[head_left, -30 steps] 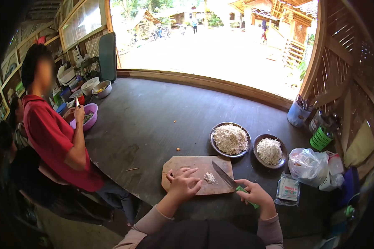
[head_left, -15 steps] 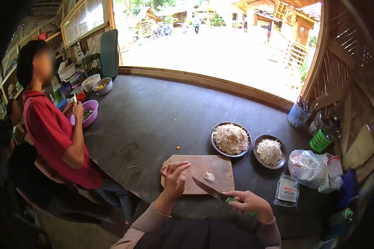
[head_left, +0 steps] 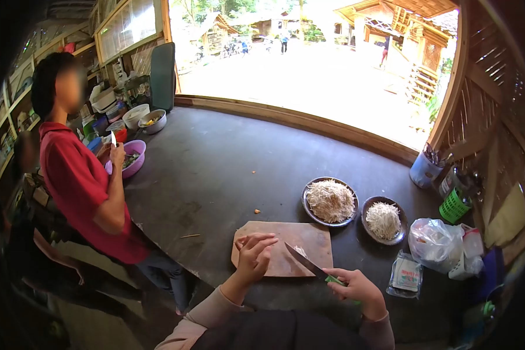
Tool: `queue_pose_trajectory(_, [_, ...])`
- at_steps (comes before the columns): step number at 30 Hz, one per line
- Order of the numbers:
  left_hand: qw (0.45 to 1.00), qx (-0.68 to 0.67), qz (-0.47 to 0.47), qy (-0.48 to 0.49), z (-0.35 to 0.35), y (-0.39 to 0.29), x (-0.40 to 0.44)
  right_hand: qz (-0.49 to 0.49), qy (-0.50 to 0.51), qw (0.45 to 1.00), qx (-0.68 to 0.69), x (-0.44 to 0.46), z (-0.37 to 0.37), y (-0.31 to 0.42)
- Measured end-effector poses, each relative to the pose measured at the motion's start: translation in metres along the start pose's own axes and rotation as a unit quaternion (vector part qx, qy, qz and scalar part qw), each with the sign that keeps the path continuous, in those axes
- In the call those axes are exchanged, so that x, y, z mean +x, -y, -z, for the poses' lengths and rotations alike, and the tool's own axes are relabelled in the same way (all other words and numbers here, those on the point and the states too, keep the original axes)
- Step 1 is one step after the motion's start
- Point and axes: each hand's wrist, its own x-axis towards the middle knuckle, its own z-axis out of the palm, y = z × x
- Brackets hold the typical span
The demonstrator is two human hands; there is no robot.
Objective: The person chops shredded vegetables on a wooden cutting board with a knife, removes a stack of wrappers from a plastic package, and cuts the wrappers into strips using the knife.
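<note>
My right hand [head_left: 353, 287] is closed round the green handle of a knife [head_left: 307, 262], its blade pointing up and left over the wooden cutting board [head_left: 281, 231]. A small heap of thin white shreds [head_left: 300, 251] lies on the board, partly hidden behind the blade. Over the board's left part is my left hand [head_left: 254, 254], raised with bent fingers; its fingertips are close together, and anything between them is too small to make out. Beyond the board, two dark plates hold shreds: a larger pile [head_left: 331, 200] and a smaller pile [head_left: 383, 220].
At the left a person in a red shirt [head_left: 81, 181] holds a knife above a purple bowl [head_left: 135, 162]. Bowls and tubs stand behind. On the right are a plastic bag [head_left: 434, 240], a flat packet [head_left: 405, 274], a green basket [head_left: 454, 205] and a blue utensil container [head_left: 426, 169].
The knife first swung left and down, then moved slightly right and up. My left hand moved left off the shreds, then a little right. The whole view has shifted slightly.
</note>
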Motion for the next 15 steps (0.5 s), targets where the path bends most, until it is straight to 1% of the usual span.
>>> queue_pose_trajectory(2, [1.000, 0.001, -0.001, 0.002, -0.001, -0.001, 0.000, 0.014, -0.002, 1.000, -0.005, 0.002, -0.002, -0.007])
queue_pose_trajectory(4, [1.000, 0.001, -0.002, 0.007, -0.001, -0.001, 0.000, 0.019, 0.067, 0.997, 0.037, 0.005, -0.005, -0.013])
queue_pose_trajectory(5, [1.000, 0.002, -0.001, 0.008, -0.001, -0.001, 0.000, -0.003, 0.054, 0.998, 0.020, 0.002, -0.003, -0.004])
queue_pose_trajectory(6, [1.000, 0.003, 0.000, 0.010, -0.001, -0.001, 0.000, -0.003, 0.054, 0.998, 0.020, 0.002, -0.002, -0.001])
queue_pose_trajectory(8, [1.000, 0.003, 0.000, 0.009, -0.001, 0.000, 0.000, -0.021, -0.024, 0.999, 0.025, 0.001, -0.001, 0.000])
queue_pose_trajectory(9, [1.000, 0.003, -0.001, 0.007, -0.002, 0.000, 0.001, -0.021, -0.025, 0.999, 0.025, 0.000, 0.000, -0.002])
queue_pose_trajectory(11, [1.000, 0.001, 0.001, 0.009, -0.002, -0.001, 0.001, 0.027, 0.008, 1.000, 0.005, 0.001, 0.001, -0.008])
queue_pose_trajectory(12, [1.000, 0.000, 0.004, 0.013, -0.002, -0.001, 0.000, 0.027, 0.008, 1.000, 0.005, 0.002, 0.002, -0.009])
queue_pose_trajectory(14, [1.000, -0.018, 0.006, 0.013, -0.005, 0.002, 0.000, 0.005, 0.062, 0.996, 0.061, 0.004, 0.001, -0.011])
queue_pose_trajectory(15, [0.999, -0.036, 0.009, 0.013, -0.006, 0.003, 0.000, 0.005, 0.061, 0.996, 0.062, 0.005, 0.003, -0.011])
